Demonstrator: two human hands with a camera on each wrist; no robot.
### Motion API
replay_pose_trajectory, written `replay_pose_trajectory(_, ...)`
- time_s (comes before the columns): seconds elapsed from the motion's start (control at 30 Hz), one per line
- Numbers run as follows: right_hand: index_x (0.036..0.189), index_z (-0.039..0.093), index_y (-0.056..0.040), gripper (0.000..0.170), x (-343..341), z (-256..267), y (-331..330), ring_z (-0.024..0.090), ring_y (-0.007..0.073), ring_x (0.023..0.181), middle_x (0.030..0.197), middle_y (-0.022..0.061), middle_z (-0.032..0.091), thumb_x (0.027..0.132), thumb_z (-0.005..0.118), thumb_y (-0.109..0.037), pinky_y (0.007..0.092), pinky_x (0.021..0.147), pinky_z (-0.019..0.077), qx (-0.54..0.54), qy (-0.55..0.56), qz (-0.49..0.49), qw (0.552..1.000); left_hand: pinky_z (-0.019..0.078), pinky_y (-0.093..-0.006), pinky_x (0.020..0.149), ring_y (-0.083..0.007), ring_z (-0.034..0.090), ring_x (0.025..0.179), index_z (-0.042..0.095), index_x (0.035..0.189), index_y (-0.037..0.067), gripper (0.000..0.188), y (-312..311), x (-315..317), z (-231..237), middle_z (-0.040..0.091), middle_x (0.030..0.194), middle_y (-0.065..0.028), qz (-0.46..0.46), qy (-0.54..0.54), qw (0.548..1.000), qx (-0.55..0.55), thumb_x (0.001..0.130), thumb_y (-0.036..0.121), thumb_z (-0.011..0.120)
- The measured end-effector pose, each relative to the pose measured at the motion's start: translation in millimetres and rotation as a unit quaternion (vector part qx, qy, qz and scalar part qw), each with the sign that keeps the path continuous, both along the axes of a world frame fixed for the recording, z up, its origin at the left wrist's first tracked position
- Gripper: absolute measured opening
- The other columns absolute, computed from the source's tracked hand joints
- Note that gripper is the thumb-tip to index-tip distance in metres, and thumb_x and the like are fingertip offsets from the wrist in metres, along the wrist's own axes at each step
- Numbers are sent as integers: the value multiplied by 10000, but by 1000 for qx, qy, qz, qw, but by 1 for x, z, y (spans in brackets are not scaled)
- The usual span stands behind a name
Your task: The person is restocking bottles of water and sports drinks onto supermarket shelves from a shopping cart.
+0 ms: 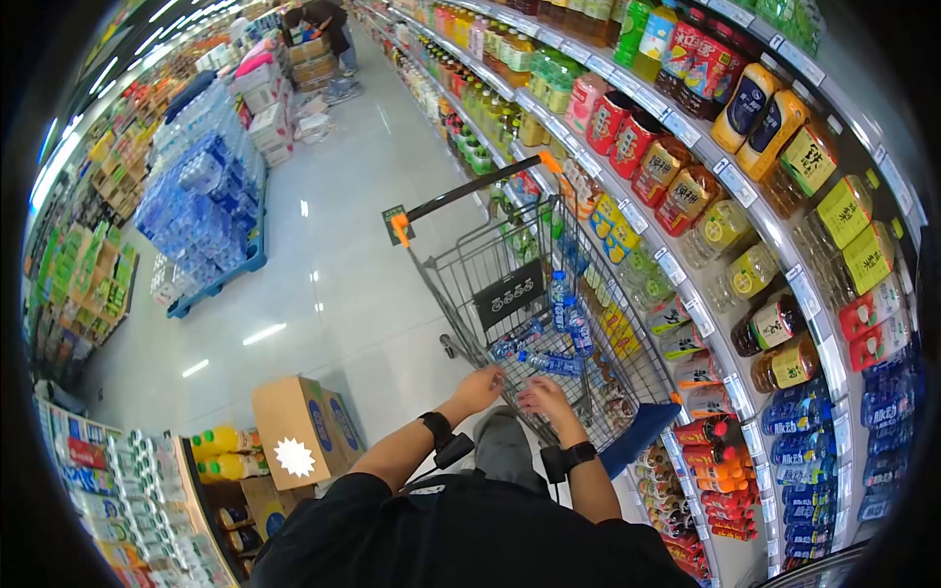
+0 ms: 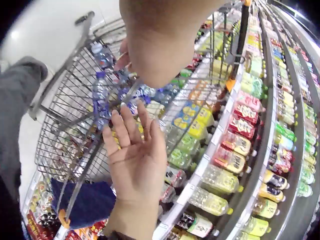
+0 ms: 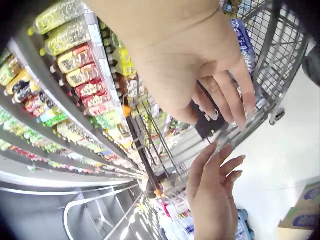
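A wire shopping cart (image 1: 453, 263) stands before me, with several blue-labelled plastic bottles (image 1: 576, 325) lying in its basket. Both my hands are at the near edge of that basket. My left hand (image 1: 477, 389) has relaxed fingers and holds nothing. To its right, my right hand (image 1: 546, 400) also carries nothing; its palm and loosely bent fingers show in the left wrist view. One bottle (image 2: 101, 95) lies close beyond the right fingertips there. The right wrist view shows the left hand (image 3: 215, 192) just apart from the right hand (image 3: 200, 70).
Long shelves of drinks (image 1: 686, 196) run close along the right side of the cart. A cardboard box (image 1: 294, 426) stands on the floor at my left. Shrink-wrapped bottled water (image 1: 201, 201) is stacked on a blue pallet farther left. Another person (image 1: 328, 29) bends by boxes far down the aisle.
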State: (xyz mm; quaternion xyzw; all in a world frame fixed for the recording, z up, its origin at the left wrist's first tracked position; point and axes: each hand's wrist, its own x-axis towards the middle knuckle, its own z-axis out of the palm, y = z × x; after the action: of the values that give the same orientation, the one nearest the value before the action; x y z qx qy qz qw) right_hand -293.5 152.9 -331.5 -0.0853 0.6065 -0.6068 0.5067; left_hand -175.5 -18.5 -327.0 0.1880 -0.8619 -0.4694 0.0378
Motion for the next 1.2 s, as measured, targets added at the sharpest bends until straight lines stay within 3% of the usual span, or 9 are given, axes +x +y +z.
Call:
replay_pose_trajectory(0.27, 942, 538, -66, 212, -119, -54, -29, 611, 198, 699, 806, 108, 610, 796, 584, -211, 302, 609, 505, 81, -76, -205, 972, 469, -403, 696, -332, 596, 782, 534, 1009, 21, 323, -52, -131, -9, 592, 846, -172, -106, 26, 994, -27, 727, 175, 568)
replay_pose_trajectory(0.37, 837, 575, -61, 144, -151, -136, -47, 612, 226, 695, 751, 93, 608, 788, 596, -195, 373, 583, 497, 211, -42, -124, 969, 466, -422, 726, -355, 592, 833, 576, 957, 22, 374, -83, -169, -61, 605, 871, -206, -82, -130, 987, -35, 727, 315, 609)
replay_pose_trajectory(0.6, 1006, 518, -49, 326, -158, -220, -39, 548, 237, 749, 901, 100, 572, 735, 604, -208, 385, 631, 467, 393, 15, 25, 919, 480, -427, 679, -341, 611, 770, 631, 769, 4, 334, -136, -228, -145, 624, 761, -188, 89, -343, 930, 100, 783, 326, 543)
replay_pose_trajectory(0.67, 1064, 488, -45, 409, -160, -197, -51, 557, 244, 789, 941, 101, 571, 709, 617, -202, 369, 672, 467, 405, 106, 63, 906, 441, -413, 492, -292, 554, 522, 573, 694, -24, 225, -139, -232, -168, 557, 593, -155, -278, -223, 924, -136, 812, 156, 505)
replay_pose_trajectory(0.7, 1090, 475, -43, 449, -158, -201, -55, 561, 253, 817, 963, 108, 571, 698, 625, -202, 366, 693, 467, 410, 122, 72, 901, 418, -406, 477, -284, 545, 546, 574, 659, -8, 208, -127, -233, -190, 554, 618, -148, -195, -275, 941, -44, 824, 94, 500)
replay_pose_trajectory(0.8, 1162, 443, -33, 563, -141, -285, -36, 572, 295, 914, 1033, 141, 572, 668, 649, -206, 364, 759, 463, 424, 120, 76, 894, 412, -402, 494, -280, 550, 606, 589, 721, -28, 176, -102, -228, -251, 581, 721, -162, -334, -333, 881, -25, 818, 71, 480)
replay_pose_trajectory(0.87, 1191, 414, -13, 633, -142, -294, -60, 529, 371, 1027, 1134, 213, 535, 683, 678, -281, 411, 839, 437, 519, 158, 189, 818, 429, -406, 544, -286, 562, 682, 536, 929, -37, 223, -97, -228, -238, 581, 803, -185, -195, -366, 909, 48, 791, 137, 521)
replay_pose_trajectory(0.97, 1242, 266, 89, 854, -142, -262, -96, 518, 391, 1045, 1137, 286, 496, 614, 703, -290, 420, 868, 448, 500, 136, 101, 849, 468, -392, 709, -315, 564, 923, 334, 1271, -56, 649, -102, -224, -224, 558, 1019, -252, -99, -415, 889, 165, 743, 239, 568)
replay_pose_trajectory(1.2, 1244, 225, 44, 936, -116, -279, -99, 530, 389, 1000, 1133, 271, 485, 631, 729, -453, 452, 821, 456, 592, 53, -142, 791, 434, -403, 849, -348, 513, 1060, 247, 1321, -17, 752, -103, -201, -276, 505, 1157, -264, -3, -425, 884, 194, 722, 296, 576)
